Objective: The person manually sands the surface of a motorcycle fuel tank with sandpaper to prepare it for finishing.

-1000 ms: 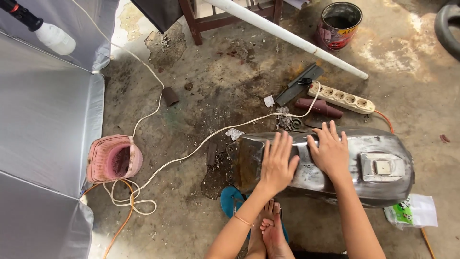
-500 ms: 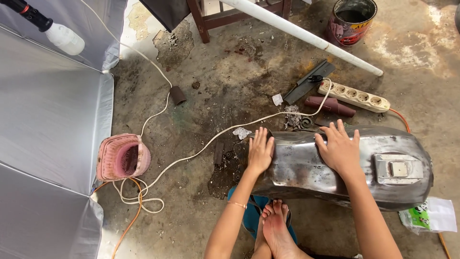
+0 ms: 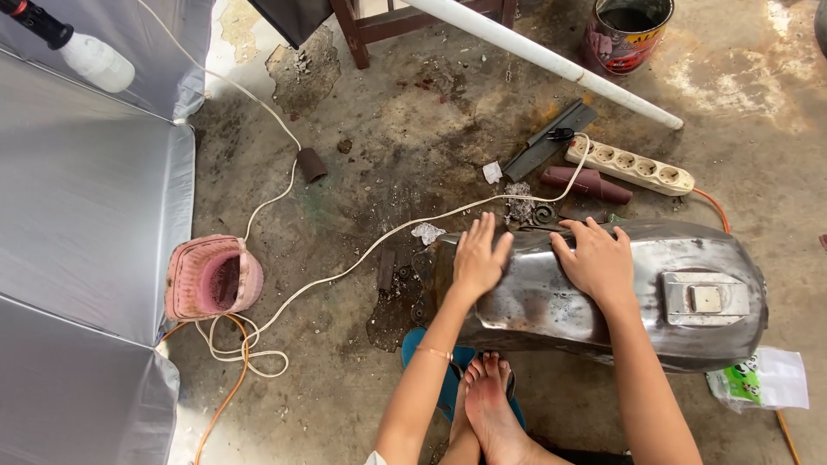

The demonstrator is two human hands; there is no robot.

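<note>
Since the earlier frame the left hand (image 3: pixel 478 258) has slid from the tank's near-left edge up onto its top. Both hands lie flat, fingers spread, grip apart, on the bare metal fuel tank (image 3: pixel 551 297) at lower right; right hand (image 3: pixel 597 257) beside it. A power strip (image 3: pixel 629 166) lies above.

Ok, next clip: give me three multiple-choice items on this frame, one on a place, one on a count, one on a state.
1. Where do both hands rest?
A. on the bare metal tank
B. on the pink basket
C. on the paint can

2. How many sockets show on the power strip?
A. two
B. five
C. nine

3. How are the left hand's fingers?
A. clenched in a fist
B. spread flat
C. pinching a cable

Answers: 1 A, left hand and right hand lie on the metal tank. 2 B, five round sockets line the power strip. 3 B, its fingers fan out on the metal.
</note>
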